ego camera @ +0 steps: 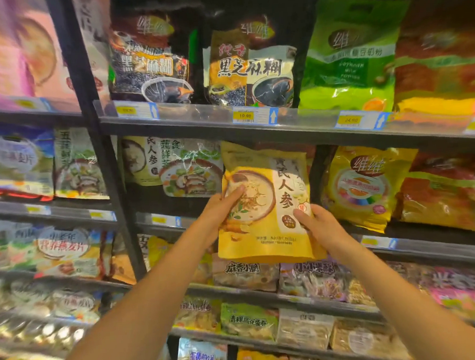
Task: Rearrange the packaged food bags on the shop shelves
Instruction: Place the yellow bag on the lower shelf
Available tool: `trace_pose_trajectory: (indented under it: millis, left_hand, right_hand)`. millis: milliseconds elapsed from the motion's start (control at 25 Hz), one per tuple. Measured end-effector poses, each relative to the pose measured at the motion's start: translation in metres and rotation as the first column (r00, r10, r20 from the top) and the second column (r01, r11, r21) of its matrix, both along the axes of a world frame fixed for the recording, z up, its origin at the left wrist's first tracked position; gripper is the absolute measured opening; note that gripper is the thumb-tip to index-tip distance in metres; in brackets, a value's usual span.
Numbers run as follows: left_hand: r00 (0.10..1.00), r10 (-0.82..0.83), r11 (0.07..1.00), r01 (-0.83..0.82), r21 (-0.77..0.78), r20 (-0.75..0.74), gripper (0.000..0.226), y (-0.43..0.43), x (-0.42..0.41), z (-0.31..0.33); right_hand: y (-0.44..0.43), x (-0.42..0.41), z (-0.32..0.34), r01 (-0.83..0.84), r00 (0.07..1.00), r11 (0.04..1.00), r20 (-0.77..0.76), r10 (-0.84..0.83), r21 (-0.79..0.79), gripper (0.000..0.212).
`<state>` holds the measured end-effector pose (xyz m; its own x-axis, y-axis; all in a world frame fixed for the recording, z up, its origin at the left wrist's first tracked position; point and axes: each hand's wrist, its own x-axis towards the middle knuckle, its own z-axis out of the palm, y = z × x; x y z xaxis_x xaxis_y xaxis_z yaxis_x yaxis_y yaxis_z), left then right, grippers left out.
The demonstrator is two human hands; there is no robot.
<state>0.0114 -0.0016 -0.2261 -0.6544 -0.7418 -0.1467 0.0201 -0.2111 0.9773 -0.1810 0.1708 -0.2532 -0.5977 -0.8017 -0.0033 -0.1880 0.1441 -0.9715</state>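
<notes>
Both hands grip one yellow ginseng bag (265,206) upright before the second shelf (283,134); left hand (218,208) thumb pressed on its front, right hand (315,225) fingers curled round its lower right edge.

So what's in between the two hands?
The yellow ginseng bag. The left hand holds its left edge and the right hand holds its right edge, as the head view shows.

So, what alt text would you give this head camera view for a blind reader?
A person's left hand and right hand hold a yellow food bag by its sides in front of a shop shelf. Black, green and yellow packaged bags crowd the shelves around it, above price tags.
</notes>
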Motion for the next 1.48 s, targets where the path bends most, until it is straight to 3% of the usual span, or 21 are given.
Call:
trace_pose_trajectory:
  millis: [80,160,240,400,520,560,640,800,920,1160,1320,1480]
  left_hand:
    - [0.996,-0.006,0.986,0.021,0.168,-0.091,0.058,0.021,0.024,-0.019]
    - [0.989,0.026,0.962,0.014,0.274,-0.143,0.041,0.048,0.046,-0.036]
    - [0.988,0.057,0.961,-0.017,0.275,-0.141,0.029,0.077,0.068,-0.059]
    - [0.956,0.280,0.940,-0.254,0.229,-0.086,0.048,0.136,0.115,-0.114]
    - [0.910,0.409,0.889,-0.382,0.252,-0.066,0.044,0.184,0.157,-0.140]
    - [0.893,0.446,0.873,-0.419,0.251,-0.060,0.045,0.202,0.173,-0.147]
    - [0.850,0.524,0.830,-0.497,0.251,-0.049,0.045,0.232,0.205,-0.156]
    - [0.742,0.669,0.714,-0.659,0.234,0.048,0.053,0.285,0.271,-0.170]
    - [0.670,0.737,0.636,-0.731,0.245,0.088,0.042,0.313,0.307,-0.178]
    - [0.505,0.855,0.472,-0.852,0.227,0.119,0.045,0.332,0.390,-0.191]
    - [0.466,0.873,0.452,-0.884,0.120,0.141,0.042,0.319,0.456,-0.190]
    - [0.452,0.891,0.436,-0.879,0.194,0.043,0.052,0.309,0.530,-0.195]
  right_hand:
    - [0.029,0.021,-0.015,-0.033,0.999,0.999,0.020,0.033,-0.025,0.022]
    - [0.052,0.036,-0.037,-0.063,0.998,0.997,0.028,0.064,-0.037,0.024]
    - [0.073,0.053,-0.058,-0.107,0.994,0.994,0.012,0.108,-0.031,0.024]
    - [0.108,0.082,-0.094,-0.232,0.971,0.973,0.052,0.233,-0.012,0.028]
    - [0.128,0.107,-0.112,-0.345,0.926,0.938,0.175,0.335,0.033,0.070]
    - [0.135,0.119,-0.117,-0.407,0.894,0.912,0.229,0.386,0.052,0.073]
    - [0.144,0.143,-0.131,-0.519,0.825,0.850,0.313,0.470,0.092,0.060]
    - [0.153,0.202,-0.167,-0.618,0.756,0.772,0.378,0.534,0.147,0.053]
    - [0.153,0.243,-0.180,-0.648,0.736,0.741,0.394,0.551,0.175,0.037]
    - [0.123,0.331,-0.186,-0.774,0.618,0.614,0.392,0.681,0.154,0.036]
    - [0.087,0.401,-0.187,-0.785,0.609,0.601,0.357,0.708,0.149,0.037]
    - [0.046,0.479,-0.187,-0.808,0.580,0.571,0.356,0.733,0.144,0.052]
